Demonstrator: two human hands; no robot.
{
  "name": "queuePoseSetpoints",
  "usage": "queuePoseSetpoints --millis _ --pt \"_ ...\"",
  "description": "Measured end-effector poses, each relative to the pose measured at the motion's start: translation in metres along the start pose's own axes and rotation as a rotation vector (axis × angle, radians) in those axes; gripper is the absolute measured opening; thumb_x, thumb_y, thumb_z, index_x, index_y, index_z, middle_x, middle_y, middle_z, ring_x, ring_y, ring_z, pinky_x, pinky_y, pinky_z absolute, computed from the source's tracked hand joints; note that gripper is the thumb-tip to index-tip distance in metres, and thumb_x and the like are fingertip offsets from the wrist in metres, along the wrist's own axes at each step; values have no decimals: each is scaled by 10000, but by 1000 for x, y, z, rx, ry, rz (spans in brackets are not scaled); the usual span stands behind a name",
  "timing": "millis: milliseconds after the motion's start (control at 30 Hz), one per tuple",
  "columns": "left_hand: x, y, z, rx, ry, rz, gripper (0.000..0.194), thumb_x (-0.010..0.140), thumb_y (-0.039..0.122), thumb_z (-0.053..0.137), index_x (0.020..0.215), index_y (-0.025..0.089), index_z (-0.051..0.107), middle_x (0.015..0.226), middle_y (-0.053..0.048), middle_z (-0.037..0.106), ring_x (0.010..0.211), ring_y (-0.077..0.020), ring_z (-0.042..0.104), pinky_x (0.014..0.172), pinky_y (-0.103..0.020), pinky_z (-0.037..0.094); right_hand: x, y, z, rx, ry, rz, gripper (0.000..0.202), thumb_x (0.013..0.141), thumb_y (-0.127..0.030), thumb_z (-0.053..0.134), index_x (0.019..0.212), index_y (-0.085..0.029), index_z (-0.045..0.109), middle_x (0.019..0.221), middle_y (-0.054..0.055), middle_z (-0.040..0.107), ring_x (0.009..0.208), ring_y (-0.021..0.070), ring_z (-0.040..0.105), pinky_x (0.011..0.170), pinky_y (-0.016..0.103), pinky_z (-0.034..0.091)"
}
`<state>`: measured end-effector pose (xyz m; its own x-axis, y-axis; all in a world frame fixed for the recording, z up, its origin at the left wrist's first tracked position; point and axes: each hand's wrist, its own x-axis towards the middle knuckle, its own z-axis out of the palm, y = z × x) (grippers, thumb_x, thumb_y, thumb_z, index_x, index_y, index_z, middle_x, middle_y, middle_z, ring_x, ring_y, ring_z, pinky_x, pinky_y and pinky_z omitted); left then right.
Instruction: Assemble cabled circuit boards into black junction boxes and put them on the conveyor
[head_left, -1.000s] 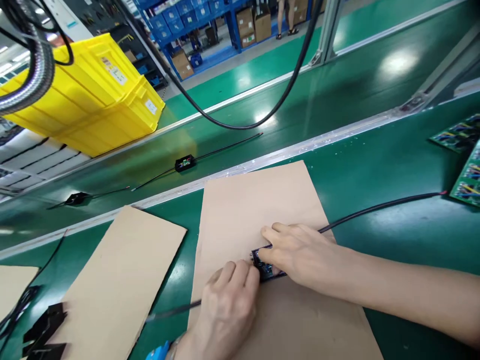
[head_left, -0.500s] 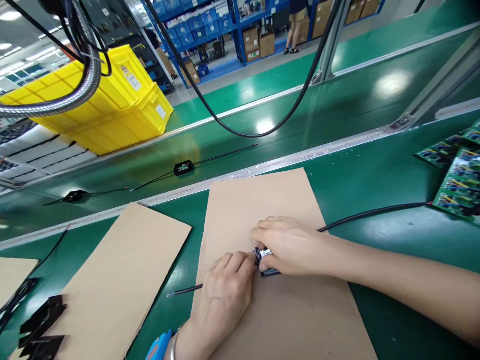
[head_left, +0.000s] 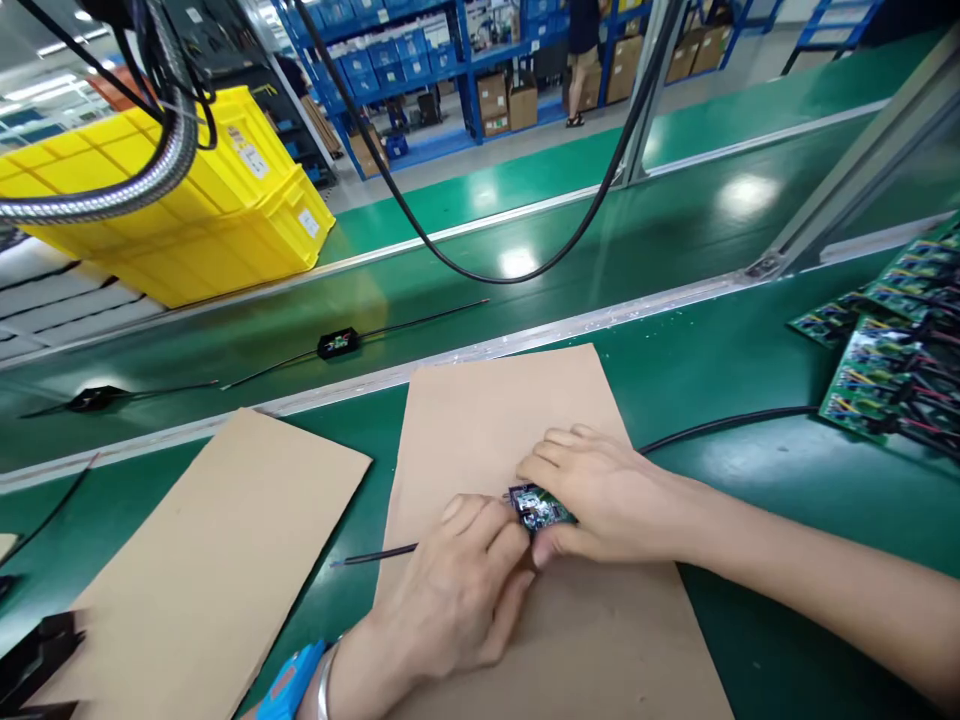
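Note:
A small circuit board in a black housing (head_left: 541, 508) lies over the cardboard sheet (head_left: 510, 400), between my hands. My right hand (head_left: 600, 495) grips it from the right, thumb at the near edge and fingers at the far edge. At its left end, my left hand (head_left: 469, 585) is closed with bent fingers, around the spot where a black cable (head_left: 375, 555) runs in. That cable's bare end sticks out left of my left hand. Another black cable (head_left: 727, 420) leads right from behind my right hand. My left fingertips are partly hidden.
Green circuit boards with wires (head_left: 877, 375) are piled at the right. A second cardboard sheet (head_left: 217, 540) and black housings (head_left: 37, 655) lie left. Beyond the metal rail, a finished-looking unit (head_left: 339, 343) rests on the green belt. Yellow crates (head_left: 225, 210) stand behind; a cable hangs overhead.
My right hand has shifted on the housing, so more of the board shows. The fingers of my left hand have moved at its left end. The camera view has turned slightly right.

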<state>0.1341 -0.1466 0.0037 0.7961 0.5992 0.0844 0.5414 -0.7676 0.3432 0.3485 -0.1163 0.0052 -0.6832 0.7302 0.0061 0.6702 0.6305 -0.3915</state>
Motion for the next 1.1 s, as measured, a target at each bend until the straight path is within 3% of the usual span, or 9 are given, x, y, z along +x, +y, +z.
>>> queuePoseSetpoints --millis 100,200,300,467,633,700,833,967,1100 --pt "8 -1 7 18 -65 129 296 905 204 505 1185 127 565 1168 -104 622 1047 -260 550 897 -423 423 -14 1 4 -24 -26 45 616 629 -505 851 1066 -140 613 1028 97 630 989 285 547 836 404 420" --pt "12 -8 21 87 -19 196 417 950 224 488 1354 126 465 1339 -75 580 1232 -242 484 1013 -413 350 -19 5 11 1 -34 63 486 651 -326 846 1037 -147 610 1025 69 622 980 258 539 841 386 408" --pt "13 -14 29 86 -14 234 363 958 171 463 1318 147 505 1340 -47 594 1270 -202 469 1031 -380 335 -19 8 12 79 -52 55 403 664 -263 821 991 -175 602 995 27 617 945 225 535 838 371 395" --pt "14 -17 26 9 -44 223 281 959 158 487 1228 156 570 1242 -19 652 1184 -183 529 1017 -357 374 -18 7 7 141 -100 62 364 677 -218 803 981 -196 604 977 12 624 920 219 539 825 377 393" --pt "12 -17 28 -5 -6 211 314 940 130 499 1246 158 565 1275 -29 635 1208 -182 521 1035 -363 386 -32 16 -5 182 -73 51 590 725 -260 802 1248 -213 534 1161 60 620 1092 246 533 946 390 404" --pt "11 -17 30 12 -8 225 355 927 116 502 1278 149 547 1309 -34 617 1208 -192 520 1033 -374 389 -43 25 -13 187 -42 98 555 786 -275 748 1283 -218 509 1198 77 608 1118 248 536 944 384 426" --pt "9 -17 31 42 -41 239 402 908 132 519 1310 146 523 1349 -21 589 1193 -220 515 1037 -399 375 -56 38 -22 227 -31 155 248 936 -169 490 1155 -237 584 1089 60 637 1012 206 589 854 334 460" --pt "11 -15 30 50 -56 216 383 891 146 516 1273 145 545 1364 -30 567 1181 -227 512 1024 -401 381 -51 30 -16 279 -83 78 244 943 -114 388 1010 -198 608 939 57 632 865 183 584 741 295 439" --pt "11 -12 29 59 -48 198 355 868 115 493 1210 142 583 1279 -40 608 1123 -224 530 1004 -400 394 -37 21 -12 248 -155 88 200 926 -115 400 791 -189 527 774 18 579 696 152 511 637 280 376"
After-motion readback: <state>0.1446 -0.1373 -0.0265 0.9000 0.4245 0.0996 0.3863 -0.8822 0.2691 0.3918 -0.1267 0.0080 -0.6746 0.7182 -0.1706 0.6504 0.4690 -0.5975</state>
